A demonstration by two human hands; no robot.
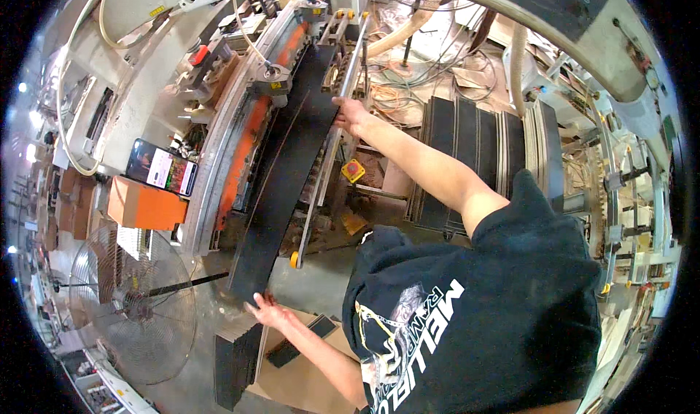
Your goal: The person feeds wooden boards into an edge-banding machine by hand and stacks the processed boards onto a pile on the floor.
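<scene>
Supporting one black panel [288, 170] at the orange-beamed machine [246, 151] occupies the gripping right hand [351, 117] and left hand [270, 313] (closure unclear), leaving stacked panels [472, 137] untouched.

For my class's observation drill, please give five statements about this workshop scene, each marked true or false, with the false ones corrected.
1. The right hand is at a long edge of the long black panel. True.
2. The left hand is on the phone. False: it is at the panel's near end.
3. The phone's screen is lit. True.
4. The fan is at the picture's upper right. False: it is at the lower left.
5. The person's shirt is black. True.
</scene>
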